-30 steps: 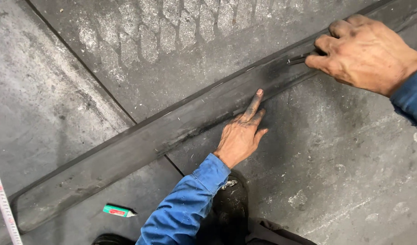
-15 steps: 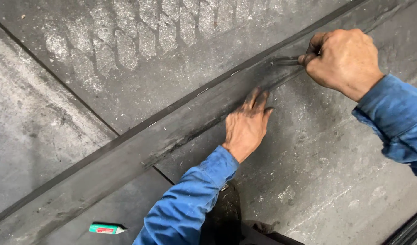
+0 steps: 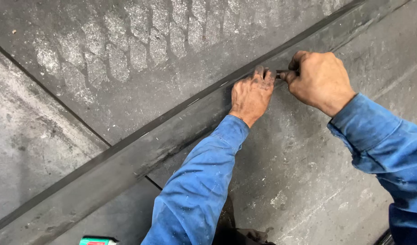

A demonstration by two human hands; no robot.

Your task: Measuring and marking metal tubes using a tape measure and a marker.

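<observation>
A long dark rubber strip (image 3: 126,159) lies diagonally across the concrete floor, from lower left to upper right. My left hand (image 3: 251,93) presses flat on the strip, fingers spread near its upper edge. My right hand (image 3: 318,79) is closed around a small dark tool (image 3: 281,72) whose tip touches the strip just beside my left fingertips. What kind of tool it is cannot be made out, as the hand covers most of it. Both arms wear blue sleeves.
Tyre tread marks (image 3: 140,41) are printed in the dust on the concrete beyond the strip. A small green and red object (image 3: 96,241) lies at the bottom edge. A floor joint (image 3: 49,88) runs diagonally at the left.
My left hand slid up along the strip toward my right hand. My right hand came down and left, so the two hands now sit side by side.
</observation>
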